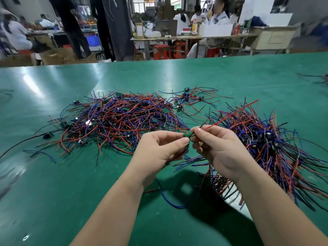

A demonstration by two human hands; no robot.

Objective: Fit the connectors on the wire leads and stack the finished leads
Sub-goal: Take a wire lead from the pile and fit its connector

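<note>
Green table [53,183] strewn with wire leads [120,119], left hand [159,150] pinching connector [186,135], right hand [216,150] pinching red wire [230,114], workbenches [186,37] behind

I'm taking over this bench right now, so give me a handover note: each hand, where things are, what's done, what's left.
Left hand pinches a small green connector.
Right hand pinches the red lead near its end, at the connector; whether it is seated cannot be told.
Tangled heap on the table, left of the hands: probably still to fit.
Combed heap on the right, leads lying roughly parallel: likely the finished stack.
Left: fit this lead, add it to the stack, then work through the tangle.
</note>
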